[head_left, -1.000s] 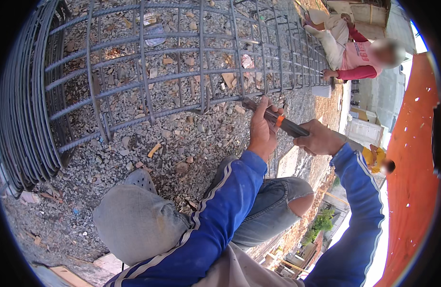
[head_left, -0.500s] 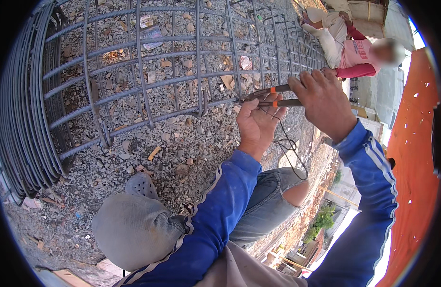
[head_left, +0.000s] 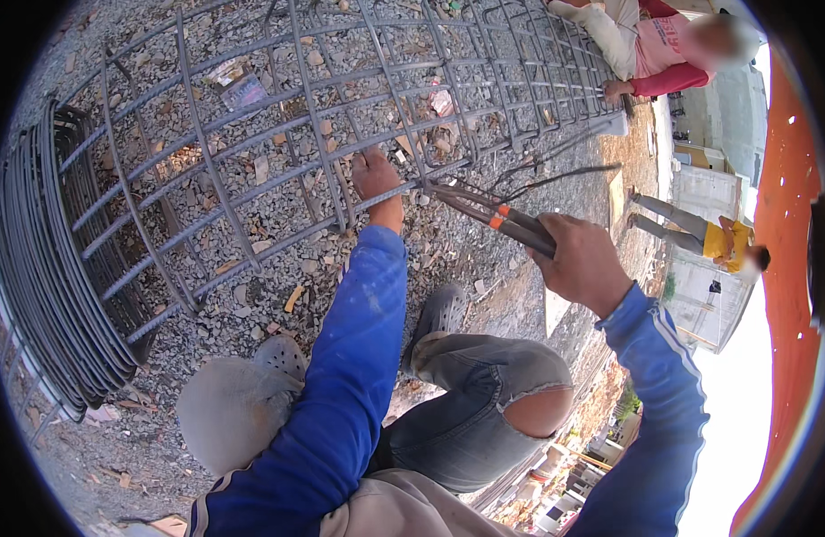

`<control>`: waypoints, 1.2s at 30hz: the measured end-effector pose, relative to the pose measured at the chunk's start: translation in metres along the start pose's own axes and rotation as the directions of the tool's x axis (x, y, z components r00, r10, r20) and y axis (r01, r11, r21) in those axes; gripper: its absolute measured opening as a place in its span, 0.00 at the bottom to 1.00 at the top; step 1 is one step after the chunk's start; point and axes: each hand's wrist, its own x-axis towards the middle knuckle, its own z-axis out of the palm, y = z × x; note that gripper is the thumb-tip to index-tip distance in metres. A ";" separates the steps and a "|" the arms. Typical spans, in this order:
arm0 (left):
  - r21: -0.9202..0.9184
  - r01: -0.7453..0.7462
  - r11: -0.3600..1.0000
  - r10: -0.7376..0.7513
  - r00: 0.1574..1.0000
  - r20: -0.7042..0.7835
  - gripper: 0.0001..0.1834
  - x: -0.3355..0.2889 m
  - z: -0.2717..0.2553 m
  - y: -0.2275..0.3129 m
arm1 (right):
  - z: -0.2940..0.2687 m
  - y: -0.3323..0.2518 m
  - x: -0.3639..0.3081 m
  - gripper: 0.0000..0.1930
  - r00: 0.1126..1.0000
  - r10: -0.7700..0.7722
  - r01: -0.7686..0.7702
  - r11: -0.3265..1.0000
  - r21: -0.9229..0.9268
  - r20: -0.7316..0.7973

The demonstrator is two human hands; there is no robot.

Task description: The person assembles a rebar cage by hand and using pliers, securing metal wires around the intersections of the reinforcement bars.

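Observation:
My right hand (head_left: 581,261) is wrapped round the dark handles of a pair of pincers (head_left: 471,204) with orange bands. Their jaws meet a crossing of bars at the near edge of the steel rebar cage (head_left: 316,172). Dark tie wire (head_left: 556,175) trails from beside the jaws. To the left of the jaws, my left hand (head_left: 377,177) reaches in at the cage's near bar, which crosses the base of the hand. Its fingers are curled; what they hold, if anything, is hidden.
A stack of bent steel stirrups (head_left: 68,277) sits at the cage's left end. Gravel (head_left: 278,295) and litter lie underneath. One person (head_left: 667,45) in pink sits at the cage's far end; another (head_left: 726,242) in yellow stands farther off. An orange sheet (head_left: 788,224) hangs at right.
My left hand has left the pincers' jaws and moved left to the near bar. The pincers have shifted slightly left and down, still in my right hand. A person in yellow has come into view.

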 end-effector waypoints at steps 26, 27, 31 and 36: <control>0.059 -0.023 0.998 0.021 0.999 0.048 0.20 0.008 -0.037 0.004 | 0.335 -0.052 0.047 0.19 0.854 0.377 0.192 0.414 0.890 -0.360; 0.052 0.029 0.998 -0.030 0.999 0.031 0.20 0.011 -0.038 0.002 | 0.335 -0.052 0.048 0.19 0.837 0.394 0.203 0.421 0.884 -0.380; 0.008 -0.051 0.999 0.050 0.997 0.064 0.17 0.025 -0.043 -0.008 | 0.330 -0.047 0.050 0.17 0.883 0.348 0.194 0.342 0.920 -0.315; -0.077 0.034 0.996 -0.015 0.971 0.241 0.17 0.037 -0.044 -0.013 | 0.309 -0.034 0.024 0.12 0.961 -0.270 -0.009 -0.213 0.977 -0.050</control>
